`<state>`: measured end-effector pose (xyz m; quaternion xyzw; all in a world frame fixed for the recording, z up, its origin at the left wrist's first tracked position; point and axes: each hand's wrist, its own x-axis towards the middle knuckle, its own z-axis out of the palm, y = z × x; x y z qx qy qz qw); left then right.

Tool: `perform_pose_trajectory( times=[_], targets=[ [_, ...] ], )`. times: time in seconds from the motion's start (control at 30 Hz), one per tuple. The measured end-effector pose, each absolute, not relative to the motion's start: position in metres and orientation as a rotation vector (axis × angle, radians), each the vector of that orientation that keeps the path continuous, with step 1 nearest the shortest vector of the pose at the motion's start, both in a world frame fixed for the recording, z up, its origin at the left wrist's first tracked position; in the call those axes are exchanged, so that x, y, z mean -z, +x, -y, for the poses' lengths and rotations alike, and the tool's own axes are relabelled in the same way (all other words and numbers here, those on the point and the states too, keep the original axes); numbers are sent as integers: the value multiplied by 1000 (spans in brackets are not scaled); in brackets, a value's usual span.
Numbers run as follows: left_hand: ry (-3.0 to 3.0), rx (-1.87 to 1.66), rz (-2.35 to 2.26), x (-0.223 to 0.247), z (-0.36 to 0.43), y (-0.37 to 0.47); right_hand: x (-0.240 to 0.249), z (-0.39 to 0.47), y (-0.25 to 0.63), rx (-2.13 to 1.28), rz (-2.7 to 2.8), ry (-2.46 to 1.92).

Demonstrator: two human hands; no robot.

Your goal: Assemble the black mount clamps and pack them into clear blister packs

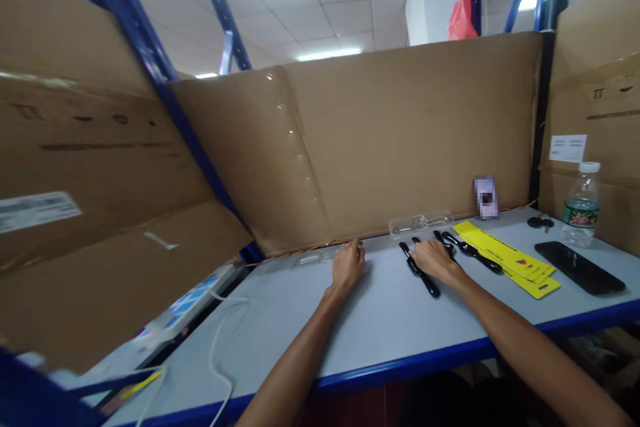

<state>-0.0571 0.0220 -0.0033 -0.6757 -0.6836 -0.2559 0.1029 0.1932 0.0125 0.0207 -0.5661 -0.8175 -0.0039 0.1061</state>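
Note:
My left hand [349,265] rests near the back of the grey table, fingers curled in. Beside it lies a clear plastic shell [311,259]; whether the fingers hold anything is hidden. My right hand [434,257] is closed over one of several slim black long-handled tools, whose ends poke out around the fingers. Just left of that hand lies another black tool [420,271], and to its right one more black tool [473,252]. Their exact kind is too small to tell. A second clear plastic shell [421,221] stands behind my right hand, against the cardboard.
Yellow printed cards [505,257] lie fanned on the right. Beyond them are a black phone [580,268], keys [540,221] and a water bottle [581,207]. A propped-up phone [486,197] leans at the back. A white cable [216,347] runs along the left. Cardboard walls [400,127] enclose the table.

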Motion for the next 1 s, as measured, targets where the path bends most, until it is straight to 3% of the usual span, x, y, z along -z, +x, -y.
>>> perform_pose_trajectory(
  times=[0.3, 1.0],
  targets=[
    [-1786, 463, 2251, 29, -39, -120, -29, -19, 203, 119, 2201, -1719],
    [-1945, 464, 2188, 18, -37, -151, -27, -27, 207, 1, 2106, -1796]
  ],
)
